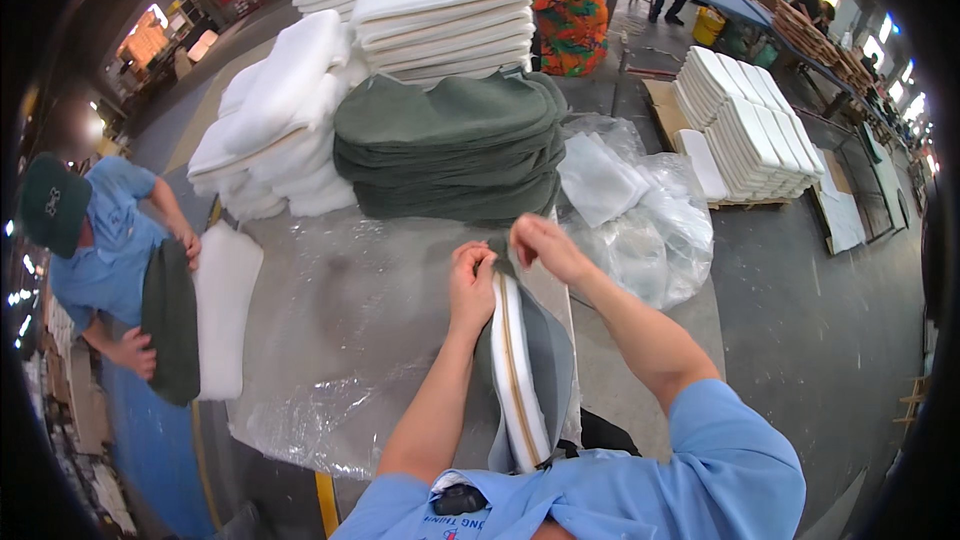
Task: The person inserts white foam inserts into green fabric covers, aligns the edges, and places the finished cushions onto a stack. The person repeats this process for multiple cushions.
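Held upright on its edge before me is a long white padded cushion insert [512,370] with a tan layer along its middle. A grey-green fabric cover [552,350] lies around its sides, parted along the top so the insert shows. My left hand [472,285] is closed on the cover's far end, fingers pinched together. Just right of it, my right hand [543,248] is raised with its fingers curled in a pinch; what they hold, if anything, is too small to make out. Beyond both hands rests a stack of dark green fabric covers [450,145].
White padded inserts [440,20] are piled behind and left of the covers. Clear plastic bags [650,220] lie at the table's right. On the left, a co-worker [115,240] handles a green cover beside a white pad [225,310]. White cushions [745,125] stand stacked beyond.
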The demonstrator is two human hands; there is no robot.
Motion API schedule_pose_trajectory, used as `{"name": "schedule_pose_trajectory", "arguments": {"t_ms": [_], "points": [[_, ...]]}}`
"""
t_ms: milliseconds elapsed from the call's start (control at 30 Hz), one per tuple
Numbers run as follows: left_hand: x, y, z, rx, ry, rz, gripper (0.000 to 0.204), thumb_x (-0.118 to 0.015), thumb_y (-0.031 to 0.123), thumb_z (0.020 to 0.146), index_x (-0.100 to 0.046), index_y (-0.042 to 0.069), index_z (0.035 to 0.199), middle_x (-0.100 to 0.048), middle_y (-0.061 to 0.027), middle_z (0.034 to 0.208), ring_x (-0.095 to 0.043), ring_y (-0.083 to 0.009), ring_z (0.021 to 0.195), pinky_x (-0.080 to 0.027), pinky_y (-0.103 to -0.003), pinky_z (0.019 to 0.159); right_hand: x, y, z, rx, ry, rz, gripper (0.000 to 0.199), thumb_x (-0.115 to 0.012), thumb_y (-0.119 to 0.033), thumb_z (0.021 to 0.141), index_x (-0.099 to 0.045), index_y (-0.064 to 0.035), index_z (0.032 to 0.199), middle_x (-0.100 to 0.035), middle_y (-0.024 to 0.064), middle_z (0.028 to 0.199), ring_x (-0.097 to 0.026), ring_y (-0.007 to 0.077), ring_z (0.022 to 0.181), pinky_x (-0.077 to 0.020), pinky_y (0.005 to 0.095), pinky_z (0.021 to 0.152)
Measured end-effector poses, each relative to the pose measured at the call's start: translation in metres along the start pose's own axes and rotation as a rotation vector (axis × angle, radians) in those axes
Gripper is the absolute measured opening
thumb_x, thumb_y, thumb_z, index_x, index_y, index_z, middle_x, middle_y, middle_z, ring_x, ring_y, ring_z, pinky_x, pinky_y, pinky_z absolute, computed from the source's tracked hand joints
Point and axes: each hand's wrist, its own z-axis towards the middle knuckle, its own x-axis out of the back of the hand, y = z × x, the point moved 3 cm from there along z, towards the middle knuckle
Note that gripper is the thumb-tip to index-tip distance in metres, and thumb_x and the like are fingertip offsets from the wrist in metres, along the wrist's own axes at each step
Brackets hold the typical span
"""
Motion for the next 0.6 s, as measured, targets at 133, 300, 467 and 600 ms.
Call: {"name": "schedule_pose_trajectory", "arguments": {"t_ms": [133, 300, 467, 600], "points": [[0.015, -0.003, 0.001, 0.064, 0.033, 0.014, 0.012, -0.067, 0.012, 0.102, -0.071, 0.002, 0.106, -0.065, -0.015, 0.128, -0.062, -0.0251, 0.119, -0.047, -0.037, 0.104, -0.023, 0.009, 0.033, 0.004, 0.009, 0.052, 0.031, -0.053, -0.035, 0.112, -0.066, -0.009, 0.122, -0.063, -0.0005, 0.121, -0.053, 0.0098, 0.114, -0.0424, 0.0289, 0.101], [0.048, -0.008, -0.042, 0.469, 0.257, -0.605, 0.036, -0.061, 0.036, 0.107, -0.066, 0.007, 0.126, -0.064, -0.0117, 0.133, -0.065, -0.0248, 0.108, -0.052, -0.037, 0.095, -0.038, 0.019, 0.047, 0.042, 0.001, 0.0, 0.029, -0.054, -0.034, 0.111, -0.065, -0.0073, 0.117, -0.062, -0.0004, 0.112, -0.053, 0.0117, 0.111, -0.0406, 0.0286, 0.104], [0.114, -0.03, -0.221, 0.897, 0.488, -0.554, 0.048, -0.055, 0.045, 0.109, -0.058, 0.01, 0.14, -0.064, -0.0139, 0.132, -0.067, -0.0289, 0.111, -0.057, -0.043, 0.09, -0.061, 0.011, 0.054, 0.024, 0.036, -0.207, 0.033, -0.048, -0.037, 0.112, -0.065, -0.0083, 0.115, -0.063, 0.0014, 0.112, -0.056, 0.0146, 0.11, -0.0414, 0.03, 0.105], [0.117, -0.026, -0.373, 1.223, 0.14, -0.427, 0.047, -0.054, 0.043, 0.111, -0.057, 0.008, 0.143, -0.064, -0.0162, 0.134, -0.069, -0.0292, 0.107, -0.058, -0.045, 0.091, -0.063, 0.01, 0.05, -0.031, 0.106, -0.204, 0.035, -0.047, -0.038, 0.11, -0.065, -0.008, 0.113, -0.063, 0.0017, 0.112, -0.055, 0.0147, 0.112, -0.0386, 0.0305, 0.107]]}}
